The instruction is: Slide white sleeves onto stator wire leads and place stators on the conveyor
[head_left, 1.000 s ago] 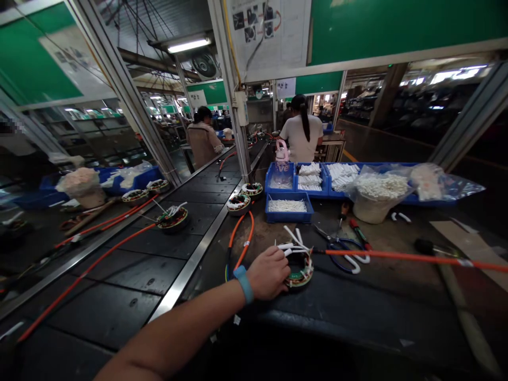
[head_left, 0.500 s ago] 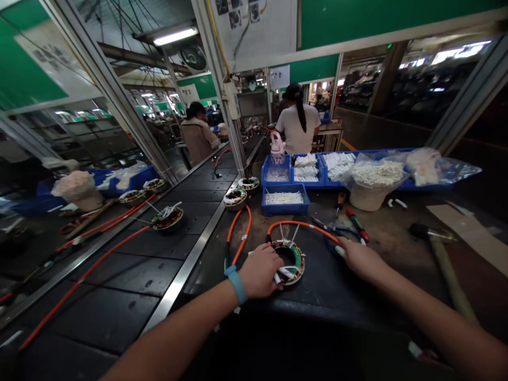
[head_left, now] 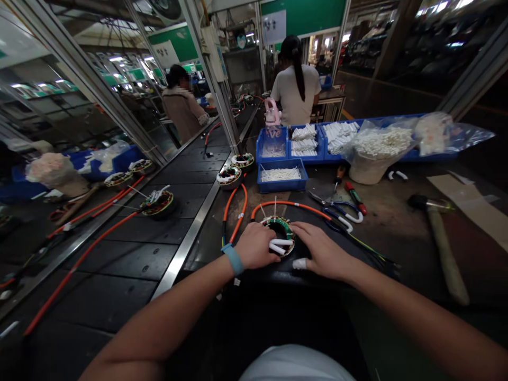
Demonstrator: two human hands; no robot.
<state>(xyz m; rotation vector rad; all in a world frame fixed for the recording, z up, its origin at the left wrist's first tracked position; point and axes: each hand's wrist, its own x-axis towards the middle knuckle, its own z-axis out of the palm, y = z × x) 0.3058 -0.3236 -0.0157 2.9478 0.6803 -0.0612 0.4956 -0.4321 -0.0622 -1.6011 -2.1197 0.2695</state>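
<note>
A ring-shaped motor stator [head_left: 286, 250] with green and copper-coloured windings lies on the dark bench before me. My left hand [head_left: 257, 246], a blue band at its wrist, is wrapped over the stator's left side. White sleeves [head_left: 281, 243] lie across the ring's near part, beside those fingers. On the other side, my right hand [head_left: 327, 251] has its fingers extended and apart at the stator's right edge, with white wrapping on the thumb. An orange cable [head_left: 293, 203] arcs behind the ring and ends in loose wires at right. Blue-handled scissors [head_left: 330, 205] lie beyond the cable.
Blue bins [head_left: 282, 185] of white sticks and sleeves line the bench's back. A bagged tub [head_left: 369, 164], red marker [head_left: 356, 198] and hammer [head_left: 444, 248] are at right. Other stators [head_left: 157, 205] sit on the left conveyor [head_left: 135, 264]. Two people sit farther off.
My right hand has left the orange cable beside the scissors and come left to the stator's right edge. My left hand stays on the stator. The camera view has tilted down.
</note>
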